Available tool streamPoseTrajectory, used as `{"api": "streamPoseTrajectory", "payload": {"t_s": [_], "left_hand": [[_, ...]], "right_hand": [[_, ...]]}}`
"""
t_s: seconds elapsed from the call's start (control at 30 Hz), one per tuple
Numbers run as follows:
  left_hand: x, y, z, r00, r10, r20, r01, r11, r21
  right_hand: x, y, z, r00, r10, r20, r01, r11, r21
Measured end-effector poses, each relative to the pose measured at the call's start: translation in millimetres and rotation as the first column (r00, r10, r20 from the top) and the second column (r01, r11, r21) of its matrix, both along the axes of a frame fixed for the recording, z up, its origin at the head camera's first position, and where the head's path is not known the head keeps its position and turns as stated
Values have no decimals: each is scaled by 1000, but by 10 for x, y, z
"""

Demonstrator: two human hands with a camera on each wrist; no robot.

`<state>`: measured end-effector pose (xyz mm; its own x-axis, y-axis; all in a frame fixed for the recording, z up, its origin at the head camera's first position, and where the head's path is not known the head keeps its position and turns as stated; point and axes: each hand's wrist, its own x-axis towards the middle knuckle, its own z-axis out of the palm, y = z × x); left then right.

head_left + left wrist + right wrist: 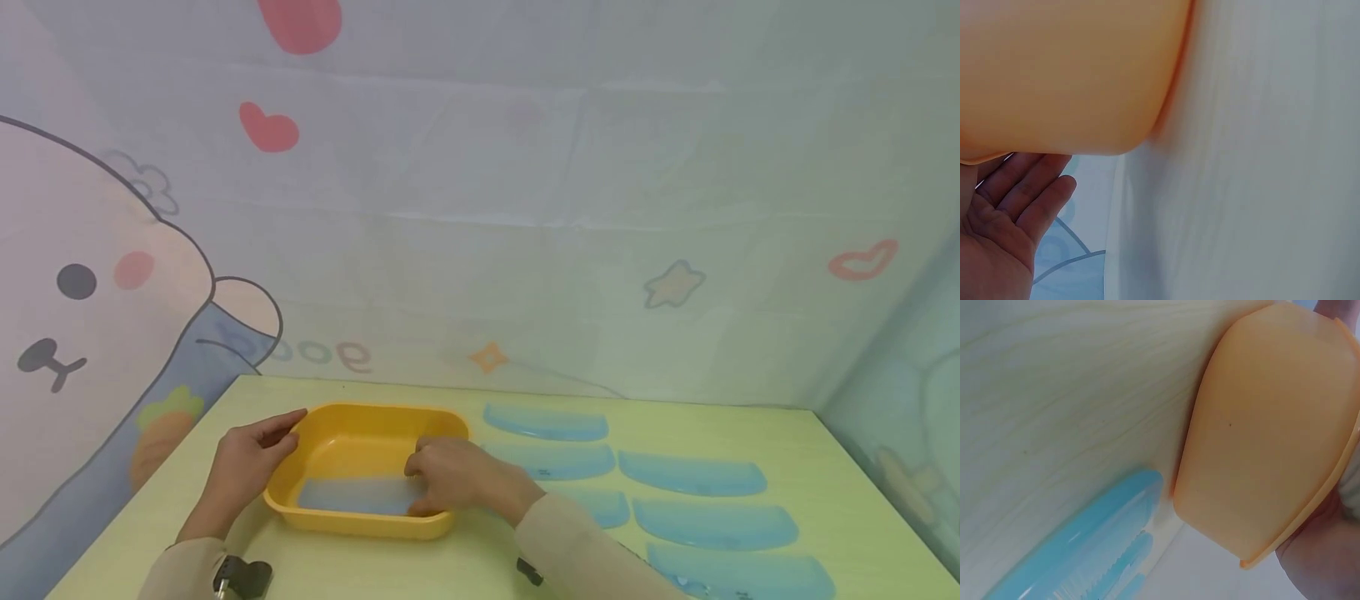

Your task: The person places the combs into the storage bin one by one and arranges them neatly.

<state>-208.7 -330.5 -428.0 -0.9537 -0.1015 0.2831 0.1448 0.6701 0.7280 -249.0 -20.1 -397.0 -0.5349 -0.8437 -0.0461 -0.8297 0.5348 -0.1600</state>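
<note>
A yellow plastic basin (360, 525) stands on the table's left half, with a translucent blue comb (352, 496) lying inside along its near side. My left hand (247, 462) holds the basin's left end, thumb at the rim; in the left wrist view, the fingers of that hand (1016, 219) lie along the outer wall. Reaching over the right rim, my right hand (457, 475) has its thumb and curled fingers at the comb's right end. From the right wrist, the basin's wall (1266, 425) hides those fingertips and the comb.
Right of the basin, several blue combs lie flat in two columns, among them a far comb (547, 422), a right-hand comb (716, 523) and a near comb (750, 575). A printed cloth (525, 250) hangs behind the pale table (360, 575).
</note>
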Motion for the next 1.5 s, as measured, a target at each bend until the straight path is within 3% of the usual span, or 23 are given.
{"api": "streamPoseTrajectory", "payload": {"t_s": [1.07,1.27,1.5], "left_hand": [[13,11,10,1000,-4,7,4,1000,0],[15,18,13,1000,-1,19,1,1000,3],[20,11,5,1000,-12,16,12,1000,6]], "right_hand": [[30,-23,-27,999,-38,27,38,999,1],[15,5,-29,997,-48,67,52,997,-54],[17,97,-2,984,-14,177,49,979,-196]]}}
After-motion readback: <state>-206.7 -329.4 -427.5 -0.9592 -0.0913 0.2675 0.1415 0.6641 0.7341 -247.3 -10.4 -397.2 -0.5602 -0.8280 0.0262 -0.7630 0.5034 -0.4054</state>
